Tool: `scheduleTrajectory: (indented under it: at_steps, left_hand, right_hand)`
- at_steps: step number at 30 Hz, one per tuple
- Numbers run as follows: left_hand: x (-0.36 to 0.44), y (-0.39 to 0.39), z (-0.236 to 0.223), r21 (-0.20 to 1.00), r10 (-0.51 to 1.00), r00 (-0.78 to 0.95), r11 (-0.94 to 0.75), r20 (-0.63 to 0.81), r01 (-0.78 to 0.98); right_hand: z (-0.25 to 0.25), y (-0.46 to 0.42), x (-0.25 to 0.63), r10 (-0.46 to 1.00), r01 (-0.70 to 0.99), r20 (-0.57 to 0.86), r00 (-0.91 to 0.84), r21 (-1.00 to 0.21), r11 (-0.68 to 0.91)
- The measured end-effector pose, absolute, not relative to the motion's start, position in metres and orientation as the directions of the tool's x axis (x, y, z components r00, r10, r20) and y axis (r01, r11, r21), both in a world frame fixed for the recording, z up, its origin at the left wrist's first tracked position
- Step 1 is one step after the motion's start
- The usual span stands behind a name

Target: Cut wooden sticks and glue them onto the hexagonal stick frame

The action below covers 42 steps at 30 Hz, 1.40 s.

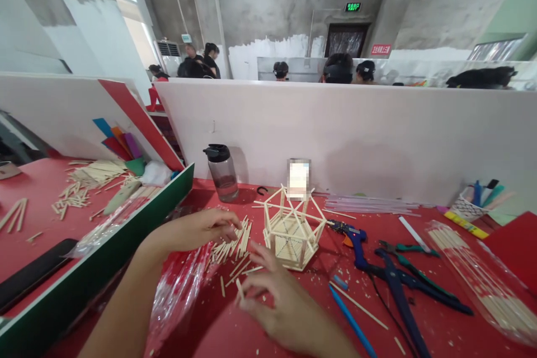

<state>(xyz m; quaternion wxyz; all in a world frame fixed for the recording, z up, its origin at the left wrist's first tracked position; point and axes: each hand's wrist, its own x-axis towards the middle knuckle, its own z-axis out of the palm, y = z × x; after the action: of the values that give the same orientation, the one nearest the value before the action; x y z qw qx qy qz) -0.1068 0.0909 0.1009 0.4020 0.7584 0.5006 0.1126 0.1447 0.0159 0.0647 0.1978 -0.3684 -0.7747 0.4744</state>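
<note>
My right hand (279, 293) pinches a short wooden stick (240, 289) between thumb and fingers, low over the red table. My left hand (216, 228) hovers at the near left of a loose pile of short cut sticks (241, 240); its fingers are outstretched, and I see nothing held in them. Just beyond my right hand stands a many-sided frame (293, 260) built from wooden sticks, with a slatted floor and thin sticks meeting above it. Clear plastic wrapping (180, 291) lies beneath my left forearm.
Right of the frame lie a blue glue gun (356, 246), pliers (419, 277), a blue pen (350, 319) and bagged sticks (474, 279). A water bottle (223, 176) stands by the white partition (377, 134). A green-faced board (126, 251) borders the left side.
</note>
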Motion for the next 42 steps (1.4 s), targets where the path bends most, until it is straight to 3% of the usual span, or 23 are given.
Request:
scheduleTrajectory:
  at_steps: [5, 9, 14, 18, 22, 25, 27, 30, 35, 38, 42]
  left_hand:
    - [-0.106, 0.086, 0.115, 0.807, 0.739, 0.628, -0.205, -0.243, 0.554]
    - [-0.110, 0.086, 0.115, 0.781, 0.746, 0.627, -0.248, -0.223, 0.573]
    - [-0.137, 0.102, 0.099, 0.683, 0.932, 0.362, -0.270, 0.010, 0.679]
    - [-0.150, 0.114, 0.089, 0.519, 0.984, 0.077, -0.152, 0.163, 0.841]
    - [-0.133, 0.109, 0.097, 0.488, 0.997, -0.008, -0.031, 0.078, 0.872]
    - [-0.113, 0.105, 0.102, 0.445, 0.998, 0.033, -0.051, 0.047, 0.894]
    - [-0.103, 0.105, 0.101, 0.393, 0.992, 0.087, -0.115, 0.088, 0.912]
    - [-0.092, 0.109, 0.092, 0.352, 0.986, 0.112, -0.148, 0.122, 0.924]
    - [-0.078, 0.117, 0.074, 0.427, 0.905, 0.306, -0.412, 0.295, 0.805]
    - [-0.069, 0.120, 0.067, 0.426, 0.846, 0.394, -0.525, 0.360, 0.737]
    - [-0.063, 0.121, 0.066, 0.431, 0.846, 0.394, -0.525, 0.360, 0.734]
  right_hand:
    - [0.041, 0.038, 0.088, 0.813, 0.393, 0.083, -0.576, -0.844, 0.365]
    - [0.028, 0.050, 0.065, 0.875, 0.456, 0.106, -0.472, -0.820, 0.345]
    - [0.017, 0.044, 0.058, 0.822, 0.493, 0.044, -0.568, -0.781, 0.383]
    - [0.017, 0.032, 0.064, 0.743, 0.583, -0.019, -0.670, -0.633, 0.509]
    - [0.026, 0.021, 0.079, 0.737, 0.655, 0.057, -0.674, -0.415, 0.631]
    - [0.037, 0.017, 0.091, 0.740, 0.670, 0.075, -0.669, -0.371, 0.643]
    - [0.046, 0.016, 0.100, 0.733, 0.653, 0.046, -0.678, -0.421, 0.630]
    - [0.061, 0.016, 0.114, 0.744, 0.588, 0.006, -0.668, -0.608, 0.533]
    - [0.075, 0.023, 0.135, 0.713, 0.346, -0.114, -0.691, -0.919, 0.189]
    - [0.077, 0.030, 0.143, 0.696, 0.207, -0.151, -0.702, -0.978, -0.004]
    - [0.078, 0.039, 0.151, 0.720, 0.054, -0.135, -0.680, -0.989, -0.135]
